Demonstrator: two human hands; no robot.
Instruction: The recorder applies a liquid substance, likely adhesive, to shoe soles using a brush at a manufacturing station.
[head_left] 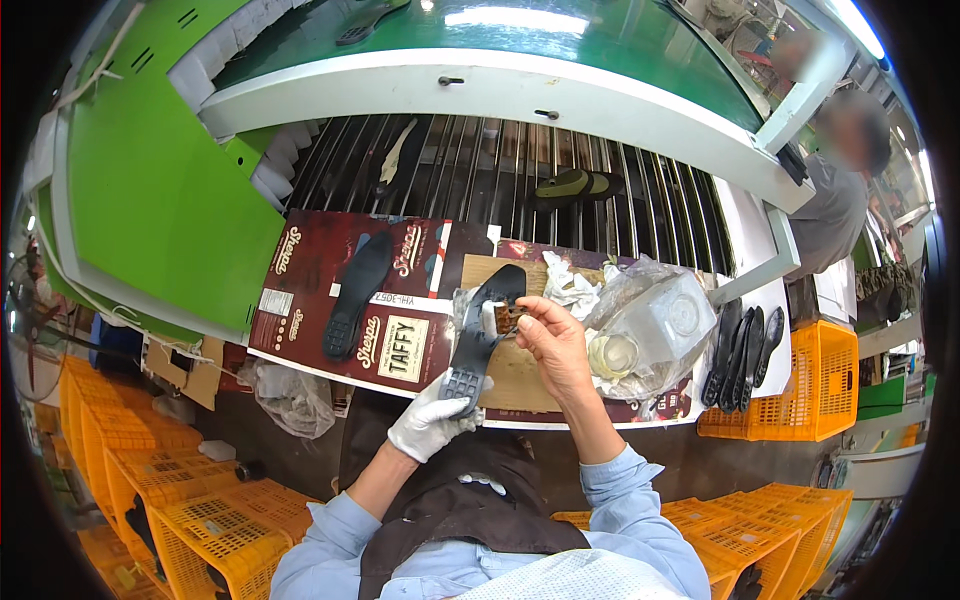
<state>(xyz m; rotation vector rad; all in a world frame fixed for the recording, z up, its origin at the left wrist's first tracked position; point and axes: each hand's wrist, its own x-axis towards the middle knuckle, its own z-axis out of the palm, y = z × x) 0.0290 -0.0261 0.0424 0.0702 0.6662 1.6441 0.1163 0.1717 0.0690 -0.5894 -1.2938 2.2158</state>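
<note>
My left hand (430, 425), in a white glove, is closed round the heel end of a black shoe sole (470, 362), which is held up over the table with its toe pointing away from me. My bare right hand (556, 343) pinches a small brown-and-white piece (507, 317) that looks like a brush, against the sole's forepart. Fingers partly cover that piece, so its exact kind is unclear. Left of my hands, a second black sole (358, 295) lies on dark red printed cardboard (290, 335). Brown cardboard (515, 385) lies beneath the held sole.
Right of my hands are a clear plastic tub (672, 318), a cup (613, 354) and crumpled white tissue (570, 285). Several black soles (742, 357) stand by an orange crate (825, 375). Beyond the table, a roller conveyor (470, 170) carries footwear pieces. A person (835, 205) is at far right.
</note>
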